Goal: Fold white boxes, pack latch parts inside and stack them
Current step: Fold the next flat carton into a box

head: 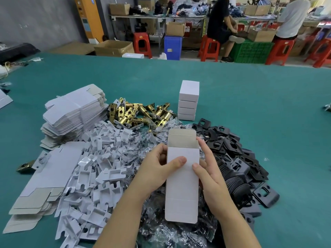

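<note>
Left hand [157,167] and right hand [208,169] pinch a matte white cardboard box [181,178], rectangular, far flap open, above crinkled clear bags [172,231] on the green felt table [250,108]; four folded boxes [188,102] stacked beyond.

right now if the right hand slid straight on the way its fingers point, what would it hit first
The right hand points up and left, already against the open box both hands hold. Past its top flap, the clear bags probably come first, then the brass latches; depth is hard to judge.
</note>
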Tool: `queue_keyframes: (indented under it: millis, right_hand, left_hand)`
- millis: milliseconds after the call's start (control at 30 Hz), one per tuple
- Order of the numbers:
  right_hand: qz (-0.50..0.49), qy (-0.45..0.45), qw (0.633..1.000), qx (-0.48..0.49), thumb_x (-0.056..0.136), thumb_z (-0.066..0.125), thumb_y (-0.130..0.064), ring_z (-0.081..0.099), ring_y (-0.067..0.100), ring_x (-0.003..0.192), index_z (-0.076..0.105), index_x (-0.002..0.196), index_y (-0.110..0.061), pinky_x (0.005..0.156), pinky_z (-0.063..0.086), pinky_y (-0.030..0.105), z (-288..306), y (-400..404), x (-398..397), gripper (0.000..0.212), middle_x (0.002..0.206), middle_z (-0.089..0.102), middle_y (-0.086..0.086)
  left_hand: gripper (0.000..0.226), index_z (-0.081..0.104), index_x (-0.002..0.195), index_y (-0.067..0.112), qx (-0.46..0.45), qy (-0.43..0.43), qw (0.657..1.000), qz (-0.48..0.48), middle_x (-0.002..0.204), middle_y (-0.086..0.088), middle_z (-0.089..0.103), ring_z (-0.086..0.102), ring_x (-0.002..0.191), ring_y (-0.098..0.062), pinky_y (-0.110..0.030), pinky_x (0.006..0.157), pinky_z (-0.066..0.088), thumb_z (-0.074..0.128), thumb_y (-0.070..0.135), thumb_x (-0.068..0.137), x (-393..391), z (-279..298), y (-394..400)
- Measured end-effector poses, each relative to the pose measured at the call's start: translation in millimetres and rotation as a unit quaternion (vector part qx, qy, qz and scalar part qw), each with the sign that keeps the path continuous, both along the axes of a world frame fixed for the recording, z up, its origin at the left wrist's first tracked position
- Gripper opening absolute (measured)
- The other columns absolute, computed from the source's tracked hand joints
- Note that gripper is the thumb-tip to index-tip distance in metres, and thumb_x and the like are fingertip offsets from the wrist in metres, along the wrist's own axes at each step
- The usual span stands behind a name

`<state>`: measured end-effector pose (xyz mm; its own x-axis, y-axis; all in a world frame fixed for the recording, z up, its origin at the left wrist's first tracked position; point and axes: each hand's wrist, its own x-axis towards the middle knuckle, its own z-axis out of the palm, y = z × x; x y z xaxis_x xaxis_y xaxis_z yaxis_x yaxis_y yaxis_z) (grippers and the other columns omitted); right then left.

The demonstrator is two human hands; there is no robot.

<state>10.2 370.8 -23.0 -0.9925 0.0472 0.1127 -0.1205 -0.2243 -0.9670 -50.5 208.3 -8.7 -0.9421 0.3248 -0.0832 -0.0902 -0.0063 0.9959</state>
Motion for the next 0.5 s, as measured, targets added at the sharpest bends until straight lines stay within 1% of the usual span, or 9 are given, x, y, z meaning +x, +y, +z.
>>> queue_keyframes:
  millis: [67,200,267,333,367,433,500]
  right_hand:
    - [0.002,-0.005,1.000,0.002,0.096,0.055,-0.023,0.072,0.018,0.106,0.052,0.136,-0.056,0.079,0.060,0.028,0.6,0.9,0.2,0.051,0.124,0.072,-0.005]
    - [0.008,-0.015,1.000,0.008,0.095,0.056,-0.022,0.072,0.019,0.102,0.058,0.130,-0.046,0.078,0.059,0.030,1.8,2.5,-0.1,0.042,0.118,0.073,-0.001]
    - [0.013,-0.020,1.000,0.006,0.096,0.057,-0.023,0.072,0.018,0.099,0.060,0.126,-0.041,0.077,0.059,0.030,1.7,2.9,0.1,0.036,0.113,0.074,-0.001]
    - [0.015,-0.028,0.999,0.007,0.096,0.057,-0.024,0.072,0.015,0.095,0.061,0.122,-0.040,0.075,0.058,0.028,1.8,3.0,0.8,0.031,0.108,0.074,-0.004]
    - [0.014,-0.031,0.999,0.009,0.096,0.058,-0.025,0.071,0.014,0.094,0.061,0.121,-0.041,0.075,0.058,0.027,2.2,3.0,1.0,0.030,0.106,0.074,-0.004]
    - [0.014,-0.037,0.999,0.012,0.095,0.059,-0.028,0.071,0.014,0.094,0.060,0.121,-0.042,0.074,0.058,0.027,2.6,2.5,1.5,0.030,0.106,0.074,-0.004]
    - [0.014,-0.042,0.999,0.011,0.094,0.061,-0.030,0.072,0.015,0.093,0.060,0.121,-0.043,0.074,0.058,0.028,3.9,1.8,1.6,0.030,0.105,0.075,-0.004]
  left_hand:
    - [0.060,0.064,0.109,0.018,0.007,-0.005,1.000,-0.004,0.100,0.000,0.078,0.076,0.089,-0.021,-0.032,0.069,0.062,0.085,0.054,0.065,0.2,0.7,-0.3]
    - [0.061,0.064,0.112,0.016,0.013,-0.005,1.000,-0.016,0.104,-0.003,0.077,0.076,0.093,-0.024,-0.038,0.073,0.063,0.084,0.054,0.069,0.7,2.2,-1.9]
    - [0.060,0.064,0.111,0.017,0.016,-0.006,1.000,-0.017,0.104,-0.003,0.077,0.076,0.092,-0.024,-0.037,0.071,0.062,0.083,0.055,0.070,1.2,2.2,-2.5]
    - [0.058,0.062,0.112,0.023,0.026,-0.007,1.000,-0.008,0.103,-0.004,0.077,0.076,0.092,-0.025,-0.036,0.070,0.062,0.081,0.057,0.070,1.6,2.6,-2.2]
    - [0.058,0.059,0.115,0.028,0.033,-0.001,0.999,0.003,0.104,-0.005,0.077,0.075,0.093,-0.027,-0.038,0.071,0.062,0.080,0.057,0.070,1.0,2.3,-2.1]
    - [0.055,0.056,0.117,0.040,0.039,0.027,0.998,0.037,0.104,-0.004,0.074,0.072,0.097,-0.029,-0.044,0.078,0.063,0.080,0.057,0.071,-1.2,1.0,-3.4]
    - [0.051,0.056,0.119,0.045,0.045,0.058,0.996,0.055,0.105,-0.003,0.071,0.068,0.099,-0.030,-0.045,0.082,0.061,0.080,0.053,0.074,-3.4,0.7,-6.4]
